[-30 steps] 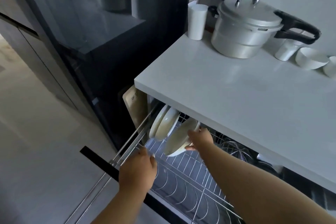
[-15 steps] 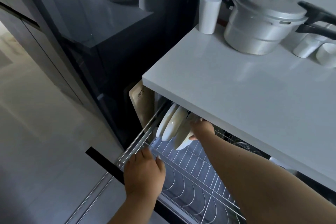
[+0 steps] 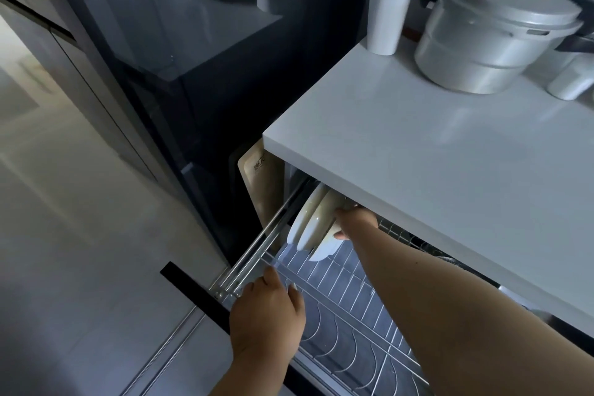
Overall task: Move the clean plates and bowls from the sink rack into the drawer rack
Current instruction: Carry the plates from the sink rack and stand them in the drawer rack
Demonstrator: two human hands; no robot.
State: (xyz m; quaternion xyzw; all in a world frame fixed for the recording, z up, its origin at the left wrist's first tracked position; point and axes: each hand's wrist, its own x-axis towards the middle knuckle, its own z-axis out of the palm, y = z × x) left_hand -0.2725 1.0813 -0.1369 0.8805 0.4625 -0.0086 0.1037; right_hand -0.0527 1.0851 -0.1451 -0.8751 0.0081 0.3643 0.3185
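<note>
The wire drawer rack (image 3: 350,315) is pulled out from under the white countertop. Two white plates (image 3: 310,222) stand on edge at its far left end. My right hand (image 3: 355,222) reaches under the counter edge and grips a third white plate (image 3: 326,249), which leans against the standing two. My left hand (image 3: 266,315) rests on the rack's front rail, fingers curled over the wire. The sink rack is out of view.
A white countertop (image 3: 434,177) overhangs the drawer. On it stand a metal pressure cooker (image 3: 488,38), a white cup (image 3: 387,16) and another white cup (image 3: 572,80). A dark glass-fronted appliance (image 3: 180,42) stands to the left. A beige board (image 3: 262,183) is wedged beside the drawer.
My right hand has carried the plate left and deeper under the counter, up against the two standing plates. My left hand stays on the front rail.
</note>
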